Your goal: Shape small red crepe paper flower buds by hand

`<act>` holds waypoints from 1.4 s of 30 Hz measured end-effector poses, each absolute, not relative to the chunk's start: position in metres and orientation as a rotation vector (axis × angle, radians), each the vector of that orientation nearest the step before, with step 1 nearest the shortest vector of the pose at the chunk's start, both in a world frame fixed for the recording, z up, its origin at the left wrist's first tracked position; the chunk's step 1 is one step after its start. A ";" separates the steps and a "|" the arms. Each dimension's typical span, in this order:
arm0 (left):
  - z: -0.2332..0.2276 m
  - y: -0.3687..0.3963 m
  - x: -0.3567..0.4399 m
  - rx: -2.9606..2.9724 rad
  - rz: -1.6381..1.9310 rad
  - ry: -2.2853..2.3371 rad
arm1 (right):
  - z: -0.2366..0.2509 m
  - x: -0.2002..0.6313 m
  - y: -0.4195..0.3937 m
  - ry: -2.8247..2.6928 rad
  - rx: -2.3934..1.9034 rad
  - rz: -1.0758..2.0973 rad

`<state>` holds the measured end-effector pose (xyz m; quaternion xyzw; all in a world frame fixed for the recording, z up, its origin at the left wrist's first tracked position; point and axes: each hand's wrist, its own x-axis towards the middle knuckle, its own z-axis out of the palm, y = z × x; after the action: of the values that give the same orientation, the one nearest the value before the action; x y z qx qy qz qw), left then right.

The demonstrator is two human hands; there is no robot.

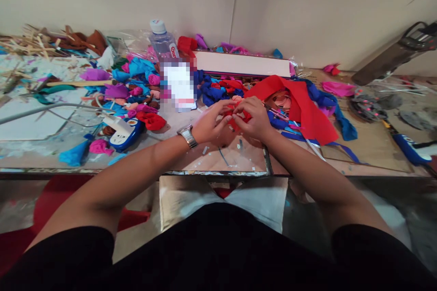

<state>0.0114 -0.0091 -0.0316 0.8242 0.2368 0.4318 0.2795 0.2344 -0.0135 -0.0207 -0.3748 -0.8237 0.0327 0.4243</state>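
My left hand [210, 122], with a metal watch [187, 137] on its wrist, meets my right hand [254, 117] above the table's front part. The fingers of both hands are pinched around a small bunched piece of red crepe paper [235, 123], largely hidden by the fingers. Just behind my right hand, a wide strip of red crepe paper [316, 120] lies folded over a heap of blue, red and peach pieces. Whether this strip joins the piece in my fingers I cannot tell. Scissors with pink handles [278, 113] lie partly covered beside my right hand.
Left of my hands are a phone [179, 84], a water bottle [163, 43], a blue-and-white power strip [126, 135] with a cable, and many rolled paper flowers [136, 68]. A long white box [242, 63] stands behind; a dark tumbler [385, 54] leans at right.
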 end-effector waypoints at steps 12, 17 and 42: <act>-0.033 -0.005 0.013 2.079 1.176 0.508 | -0.019 0.234 -0.013 -2.131 -0.823 0.079; -0.036 -0.005 0.015 1.941 1.113 0.455 | -0.016 0.234 -0.014 -2.174 -0.790 0.161; -0.033 -0.006 0.014 1.944 1.194 0.706 | -0.017 0.233 -0.017 -2.066 -0.897 0.110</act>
<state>0.0144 -0.0055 -0.0330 0.7570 0.2750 0.4648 0.3678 0.2334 -0.0167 -0.0173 -0.3593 -0.8277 0.0441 0.4289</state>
